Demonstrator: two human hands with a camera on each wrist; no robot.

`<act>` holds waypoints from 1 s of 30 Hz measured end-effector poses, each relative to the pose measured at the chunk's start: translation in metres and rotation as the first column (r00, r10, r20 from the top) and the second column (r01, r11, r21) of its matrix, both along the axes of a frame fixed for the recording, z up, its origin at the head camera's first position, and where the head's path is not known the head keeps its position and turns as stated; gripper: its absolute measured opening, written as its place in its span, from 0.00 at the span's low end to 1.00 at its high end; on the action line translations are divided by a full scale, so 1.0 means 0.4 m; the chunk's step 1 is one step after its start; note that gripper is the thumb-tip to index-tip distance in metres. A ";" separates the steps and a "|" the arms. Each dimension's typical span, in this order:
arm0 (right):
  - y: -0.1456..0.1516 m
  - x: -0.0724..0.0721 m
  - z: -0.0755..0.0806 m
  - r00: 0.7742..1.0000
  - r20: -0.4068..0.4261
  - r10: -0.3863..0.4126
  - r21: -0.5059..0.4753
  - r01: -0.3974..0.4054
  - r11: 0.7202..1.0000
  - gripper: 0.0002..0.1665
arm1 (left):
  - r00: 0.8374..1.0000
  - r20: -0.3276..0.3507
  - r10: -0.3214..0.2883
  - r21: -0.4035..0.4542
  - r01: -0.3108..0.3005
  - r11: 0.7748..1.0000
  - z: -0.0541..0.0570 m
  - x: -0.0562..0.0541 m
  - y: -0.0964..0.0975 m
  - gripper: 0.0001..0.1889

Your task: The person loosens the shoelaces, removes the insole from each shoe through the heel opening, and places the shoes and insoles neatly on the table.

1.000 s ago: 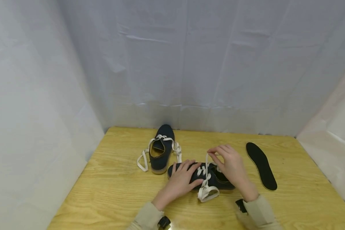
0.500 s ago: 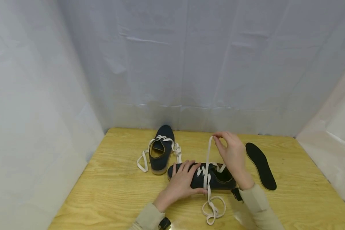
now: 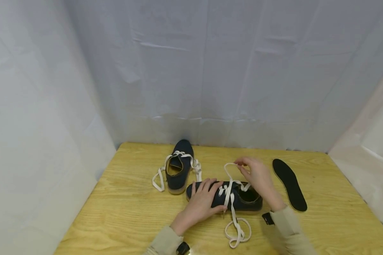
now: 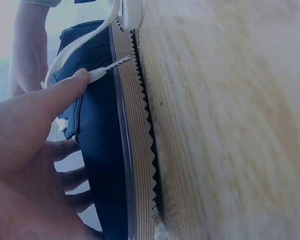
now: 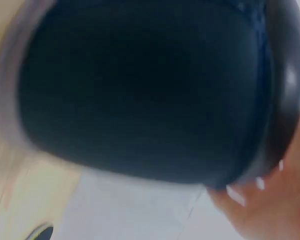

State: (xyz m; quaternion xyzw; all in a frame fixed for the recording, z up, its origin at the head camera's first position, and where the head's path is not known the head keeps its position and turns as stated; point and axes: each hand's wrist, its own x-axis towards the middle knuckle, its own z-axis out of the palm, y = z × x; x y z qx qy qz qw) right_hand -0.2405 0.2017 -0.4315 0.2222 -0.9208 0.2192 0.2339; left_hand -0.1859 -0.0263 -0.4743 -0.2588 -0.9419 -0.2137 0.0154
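A dark blue sneaker [image 3: 242,201] with white laces lies across the table, toe to the left. Over its toe lies my left hand [image 3: 201,202], fingers spread on top and thumb on the near side. In the left wrist view that thumb holds a lace end with a metal tip [image 4: 119,63] against the shoe's side. Above the tongue, my right hand [image 3: 256,175] pinches a white shoelace [image 3: 228,187], which bows up slackly from the eyelets. Another lace end [image 3: 237,232] lies coiled on the table in front. The shoe's heel [image 5: 140,95] fills the right wrist view, blurred.
A matching sneaker [image 3: 178,179] stands behind to the left, toe toward the back, its laces loose on both sides. One black insole [image 3: 289,184] lies flat on the right. White sheeting [image 3: 191,88] hangs behind the wooden table [image 3: 121,191].
My right hand rose with the lace, drawing it taut, then came down, leaving it slack. The bunched lace in front dropped onto the table. My left hand has stayed on the toe.
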 end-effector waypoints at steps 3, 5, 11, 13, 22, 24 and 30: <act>0.017 0.008 -0.008 0.983 0.143 0.117 0.050 -0.125 0.991 0.12 | 1.000 -0.005 0.002 -0.001 -0.002 1.000 -0.002 -0.001 0.001 0.41; 0.026 0.014 -0.012 0.954 0.251 0.167 0.060 -0.187 0.980 0.15 | 1.000 -0.003 0.003 -0.002 -0.003 1.000 -0.001 -0.002 0.001 0.41; 0.040 0.021 -0.013 0.917 0.329 0.224 0.034 -0.249 0.968 0.14 | 1.000 0.007 -0.005 0.008 0.005 1.000 0.000 -0.003 -0.003 0.41; 0.042 0.020 -0.011 0.922 0.310 0.231 0.031 -0.253 0.967 0.12 | 1.000 0.009 -0.005 0.013 0.005 1.000 0.000 -0.004 -0.004 0.41; 0.023 0.000 0.000 0.985 0.097 0.140 0.066 -0.146 0.987 0.16 | 1.000 0.011 -0.004 0.001 0.004 1.000 -0.002 -0.005 -0.004 0.43; 0.016 -0.001 0.005 0.988 0.046 0.149 0.076 -0.152 0.985 0.18 | 1.000 0.015 -0.007 0.001 0.007 1.000 -0.002 -0.005 -0.004 0.44; -0.005 0.015 0.012 0.923 0.170 0.345 0.111 -0.366 0.924 0.13 | 1.000 0.020 -0.013 0.009 0.013 1.000 0.000 -0.005 -0.008 0.43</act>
